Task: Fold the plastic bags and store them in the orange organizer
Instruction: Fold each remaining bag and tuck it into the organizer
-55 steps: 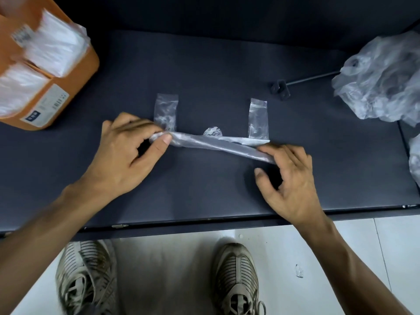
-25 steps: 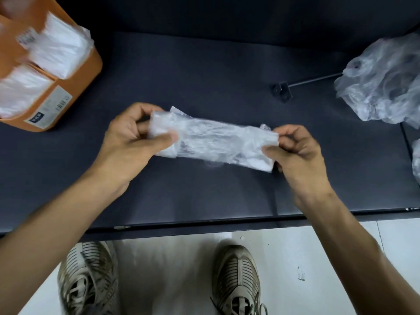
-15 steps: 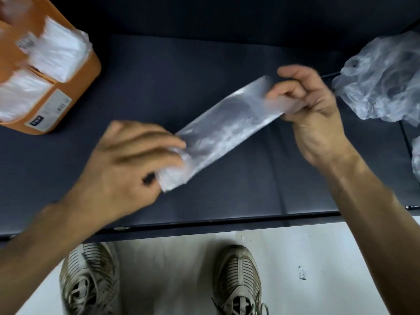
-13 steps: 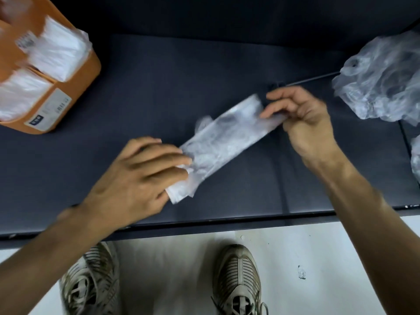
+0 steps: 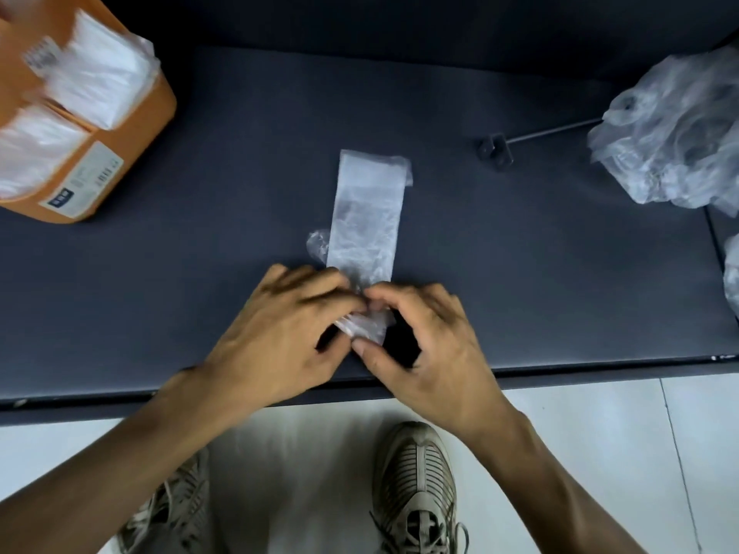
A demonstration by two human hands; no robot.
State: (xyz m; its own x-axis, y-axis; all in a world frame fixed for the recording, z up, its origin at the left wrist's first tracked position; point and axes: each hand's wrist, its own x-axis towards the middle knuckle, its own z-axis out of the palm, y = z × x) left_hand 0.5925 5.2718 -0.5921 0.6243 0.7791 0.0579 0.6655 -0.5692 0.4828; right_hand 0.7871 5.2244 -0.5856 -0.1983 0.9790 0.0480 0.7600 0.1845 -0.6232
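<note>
Two bare hands meet over the near end of a long, narrow strip of clear plastic bag [image 5: 366, 217], which lies flat on the dark grey tabletop [image 5: 540, 273] and runs straight away from the person. The left hand [image 5: 280, 337] has its fingers curled down onto the near end, and the right hand [image 5: 432, 345] pinches the same end between thumb and fingertips; a small turned-up wad of plastic shows between them, so my reading is that they are starting to fold or roll the strip up from its near end. Laying the strip lengthwise suits that, since each turn can travel away from the body while the far end stays put on the table. A small loose flap sticks out on the strip's left side, near the hands. At the far left stands the orange box-shaped organizer [image 5: 132, 153], its compartments already stuffed with white folded bags [image 5: 100, 70], within reach for when this one is compact enough to slot in. On the far right sits a crumpled heap of clear unfolded bags [image 5: 672, 129], likely the waiting supply, with a thin metal rod [image 5: 552, 131] on the table beside it.
</note>
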